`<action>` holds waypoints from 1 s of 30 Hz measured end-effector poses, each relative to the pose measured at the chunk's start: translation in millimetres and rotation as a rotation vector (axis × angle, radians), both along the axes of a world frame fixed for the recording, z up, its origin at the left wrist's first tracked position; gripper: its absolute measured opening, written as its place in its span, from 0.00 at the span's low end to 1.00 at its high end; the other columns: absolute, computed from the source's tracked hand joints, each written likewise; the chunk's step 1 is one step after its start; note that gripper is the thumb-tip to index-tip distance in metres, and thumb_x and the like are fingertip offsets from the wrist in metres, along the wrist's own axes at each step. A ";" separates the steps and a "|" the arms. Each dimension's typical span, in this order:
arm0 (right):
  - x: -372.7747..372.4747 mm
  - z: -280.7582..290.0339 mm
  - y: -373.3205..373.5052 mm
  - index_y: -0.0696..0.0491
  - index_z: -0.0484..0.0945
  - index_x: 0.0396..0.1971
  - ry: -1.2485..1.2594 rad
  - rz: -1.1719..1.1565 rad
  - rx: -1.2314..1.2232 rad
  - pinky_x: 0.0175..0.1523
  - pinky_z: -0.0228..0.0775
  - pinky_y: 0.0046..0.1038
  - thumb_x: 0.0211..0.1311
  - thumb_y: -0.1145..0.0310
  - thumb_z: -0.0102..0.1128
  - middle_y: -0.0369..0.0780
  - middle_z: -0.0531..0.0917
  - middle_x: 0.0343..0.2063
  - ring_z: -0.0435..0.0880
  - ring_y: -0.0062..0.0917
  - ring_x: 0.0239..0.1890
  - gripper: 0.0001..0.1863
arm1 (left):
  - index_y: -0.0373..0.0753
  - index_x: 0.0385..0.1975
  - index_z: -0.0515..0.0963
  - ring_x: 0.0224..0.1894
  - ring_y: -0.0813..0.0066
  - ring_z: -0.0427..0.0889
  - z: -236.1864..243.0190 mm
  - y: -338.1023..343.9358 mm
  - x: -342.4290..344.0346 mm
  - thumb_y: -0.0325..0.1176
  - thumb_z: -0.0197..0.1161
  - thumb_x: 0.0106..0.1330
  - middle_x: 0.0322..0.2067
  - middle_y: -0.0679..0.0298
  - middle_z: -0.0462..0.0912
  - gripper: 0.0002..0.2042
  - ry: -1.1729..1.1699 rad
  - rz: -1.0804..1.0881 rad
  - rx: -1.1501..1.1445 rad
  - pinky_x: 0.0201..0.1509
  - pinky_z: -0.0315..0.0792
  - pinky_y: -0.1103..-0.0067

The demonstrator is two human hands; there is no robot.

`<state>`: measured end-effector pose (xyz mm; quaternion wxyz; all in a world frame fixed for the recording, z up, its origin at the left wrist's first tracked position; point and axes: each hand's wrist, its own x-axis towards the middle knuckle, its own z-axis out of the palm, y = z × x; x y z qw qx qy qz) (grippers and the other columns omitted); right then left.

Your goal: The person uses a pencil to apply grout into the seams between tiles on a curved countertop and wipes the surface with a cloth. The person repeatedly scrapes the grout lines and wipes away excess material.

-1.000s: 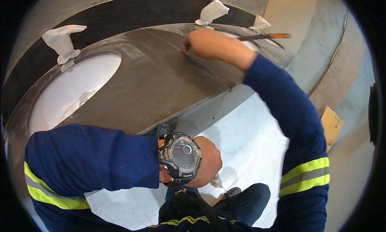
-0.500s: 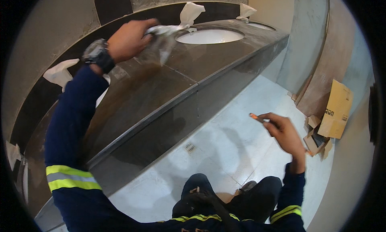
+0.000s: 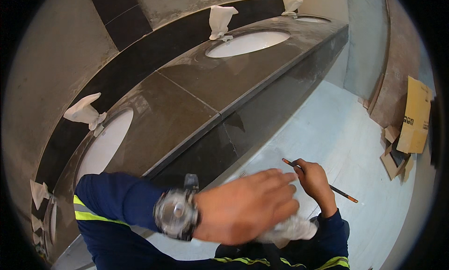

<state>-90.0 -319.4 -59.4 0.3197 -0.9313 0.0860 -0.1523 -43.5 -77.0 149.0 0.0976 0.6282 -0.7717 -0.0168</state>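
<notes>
Well, the right hand (image 3: 314, 179) grasped a thin stick (image 3: 344, 194); whether the left hand (image 3: 248, 202) clutched the near white bundle (image 3: 297, 229) was unclear.

My navy-sleeved, yellow-banded left arm (image 3: 117, 200) is lying across my front, its bare left hand (image 3: 245, 207) pointing toward two o'clock, back uppermost; my bare right hand (image 3: 314, 180) is pointing toward eleven, fingers curled.

I see dark printed symbols on the cardboard (image 3: 416, 112); the watch (image 3: 177, 214) is too blurred for me to read.
</notes>
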 end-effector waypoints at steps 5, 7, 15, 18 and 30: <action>-15.4 -2.0 -11.6 0.54 0.82 0.43 0.087 -0.057 -0.051 0.43 0.75 0.47 0.70 0.68 0.57 0.50 0.86 0.31 0.84 0.50 0.36 0.09 | 0.34 0.58 0.74 0.60 0.48 0.80 58.4 3.9 99.5 0.27 0.58 0.65 0.56 0.44 0.80 0.21 -0.513 0.357 -0.540 0.64 0.74 0.60; -5.0 1.4 -0.3 0.54 0.82 0.43 0.062 -0.032 -0.034 0.44 0.75 0.47 0.70 0.68 0.57 0.50 0.86 0.31 0.85 0.50 0.37 0.09 | 0.37 0.55 0.76 0.48 0.47 0.85 114.6 29.5 137.5 0.24 0.56 0.66 0.47 0.44 0.84 0.17 -0.718 0.742 -0.509 0.53 0.79 0.61; -7.8 1.2 4.5 0.54 0.83 0.43 0.078 -0.019 -0.044 0.43 0.75 0.47 0.69 0.68 0.57 0.50 0.86 0.32 0.85 0.50 0.36 0.10 | 0.32 0.50 0.76 0.48 0.45 0.83 45.5 28.5 150.8 0.27 0.58 0.63 0.45 0.46 0.83 0.15 -0.378 0.719 -0.038 0.56 0.76 0.60; -11.3 -5.3 -1.3 0.54 0.82 0.46 0.049 -0.006 -0.079 0.44 0.76 0.46 0.70 0.69 0.56 0.51 0.86 0.32 0.85 0.50 0.37 0.10 | 0.32 0.46 0.74 0.44 0.48 0.82 64.4 4.1 92.8 0.27 0.59 0.61 0.40 0.49 0.80 0.14 0.380 0.215 0.170 0.51 0.74 0.61; 54.4 63.5 75.4 0.53 0.79 0.50 -0.557 0.233 0.205 0.43 0.76 0.42 0.71 0.71 0.57 0.48 0.85 0.39 0.84 0.46 0.38 0.11 | 0.35 0.51 0.74 0.48 0.45 0.80 29.0 27.9 195.3 0.30 0.58 0.65 0.42 0.47 0.81 0.15 -0.536 0.657 -0.224 0.53 0.74 0.58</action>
